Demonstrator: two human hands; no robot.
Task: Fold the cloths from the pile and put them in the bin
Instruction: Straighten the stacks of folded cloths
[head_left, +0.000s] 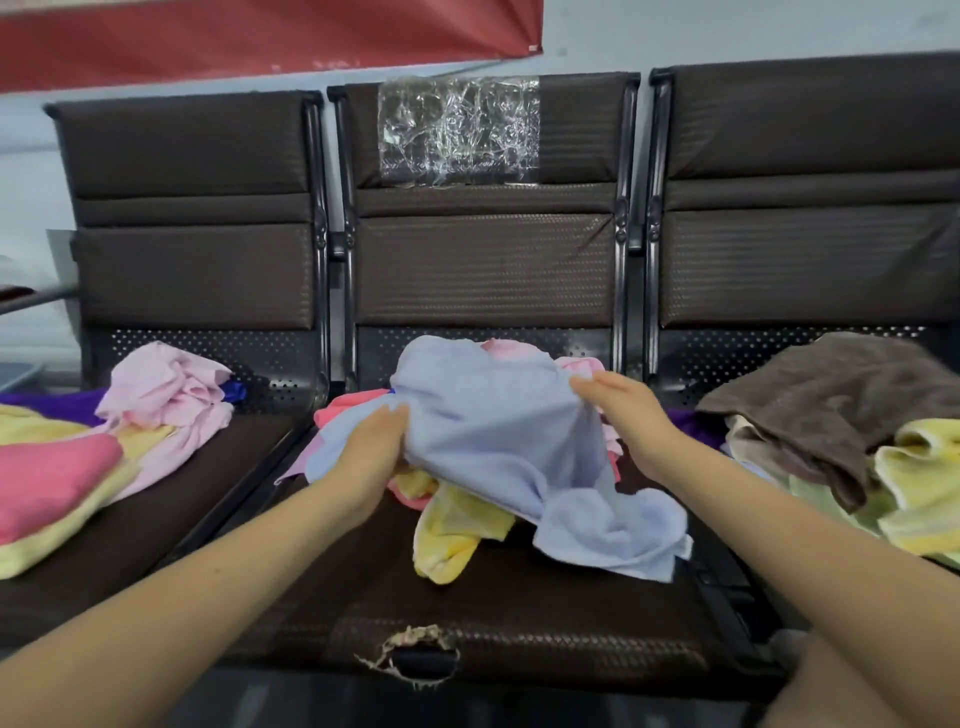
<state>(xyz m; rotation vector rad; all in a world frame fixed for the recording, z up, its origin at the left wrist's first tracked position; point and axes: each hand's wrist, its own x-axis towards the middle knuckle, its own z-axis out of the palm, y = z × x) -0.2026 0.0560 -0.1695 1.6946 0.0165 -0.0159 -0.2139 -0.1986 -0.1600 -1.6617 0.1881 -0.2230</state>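
I see three brown seats (467, 270) in a row. On the middle seat lies a pile of cloths (447, 519), pink and yellow. My two hands lift a big blue cloth (498, 431) over that pile. My left hand (376, 447) grips its left edge. My right hand (623, 410) grips its right edge. A brown towel (826, 395) lies on the right seat. A pink cloth (166, 395) sits on the left seat.

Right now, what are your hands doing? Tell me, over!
Left hand and right hand gripping light blue cloth. Cloth lifted off middle-seat pile, unfolded. No bin in view.
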